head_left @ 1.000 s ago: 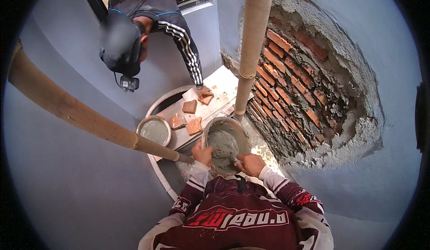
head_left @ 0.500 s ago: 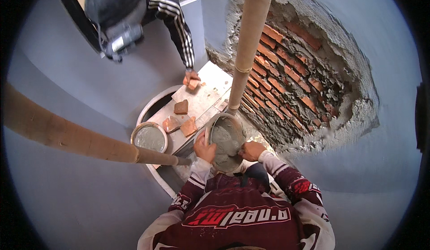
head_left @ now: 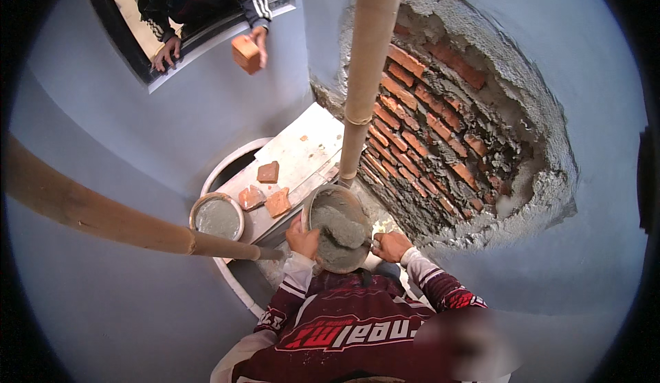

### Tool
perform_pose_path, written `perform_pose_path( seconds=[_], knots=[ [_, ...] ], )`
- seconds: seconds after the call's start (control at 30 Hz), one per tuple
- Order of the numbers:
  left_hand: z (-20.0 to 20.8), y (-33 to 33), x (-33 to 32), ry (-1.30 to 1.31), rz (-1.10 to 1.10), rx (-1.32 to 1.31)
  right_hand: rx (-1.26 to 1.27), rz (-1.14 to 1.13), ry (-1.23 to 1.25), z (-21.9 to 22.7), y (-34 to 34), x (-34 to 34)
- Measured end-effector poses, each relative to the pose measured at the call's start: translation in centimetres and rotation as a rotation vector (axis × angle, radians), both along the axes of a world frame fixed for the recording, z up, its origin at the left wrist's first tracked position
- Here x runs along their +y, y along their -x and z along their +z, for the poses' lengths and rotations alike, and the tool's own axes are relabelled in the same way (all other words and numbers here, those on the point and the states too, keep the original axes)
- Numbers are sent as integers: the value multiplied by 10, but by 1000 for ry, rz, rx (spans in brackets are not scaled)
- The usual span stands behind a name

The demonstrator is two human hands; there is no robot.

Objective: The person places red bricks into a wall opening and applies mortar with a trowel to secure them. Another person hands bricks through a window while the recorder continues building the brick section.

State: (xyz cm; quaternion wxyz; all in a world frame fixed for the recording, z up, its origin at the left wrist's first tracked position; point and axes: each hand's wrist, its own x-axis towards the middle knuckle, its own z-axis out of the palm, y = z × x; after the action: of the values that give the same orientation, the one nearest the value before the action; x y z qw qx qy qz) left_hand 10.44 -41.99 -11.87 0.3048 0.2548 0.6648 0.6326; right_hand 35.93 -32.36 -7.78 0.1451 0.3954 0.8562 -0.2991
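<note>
My left hand [head_left: 303, 239] grips the left rim of a round bucket [head_left: 307, 212] of wet grey mortar [head_left: 332, 254], held close in front of me. From the right, my right hand [head_left: 392, 247] is closed round the handle of a trowel [head_left: 372, 243]. Its blade is hidden under a heap of mortar inside the bucket. Beyond the bucket to the left, broken brick pieces, one of them a squarish brick piece [head_left: 268, 172], lie on a pale board [head_left: 302, 132].
A second mortar bucket [head_left: 240, 226] stands left. Bamboo poles [head_left: 368, 74] [head_left: 137, 221] cross the space. On the right, rough plaster surrounds exposed brickwork [head_left: 433, 115]. At the window [head_left: 206, 45], a co-worker holds an orange brick [head_left: 246, 54]. A round white rim [head_left: 227, 151] curves beneath the board.
The co-worker has drawn back to the window, lifting a brick off the board. In the bucket, my trowel has gathered a raised heap of mortar. My left hand keeps hold of the rim.
</note>
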Motion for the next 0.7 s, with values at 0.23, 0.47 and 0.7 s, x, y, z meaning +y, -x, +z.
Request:
perform_pose_path(
  seconds=[0.23,0.47,0.7],
  knots=[
    [2,-43,38,56,141,-108,36,-147,73,43,-55,64],
    [0,-80,59,-29,248,-269,36,-169,-201,135,-97,150],
    [-16,-88,48,5,336,-242,302,-8,-250,210,-91,177]
  ],
)
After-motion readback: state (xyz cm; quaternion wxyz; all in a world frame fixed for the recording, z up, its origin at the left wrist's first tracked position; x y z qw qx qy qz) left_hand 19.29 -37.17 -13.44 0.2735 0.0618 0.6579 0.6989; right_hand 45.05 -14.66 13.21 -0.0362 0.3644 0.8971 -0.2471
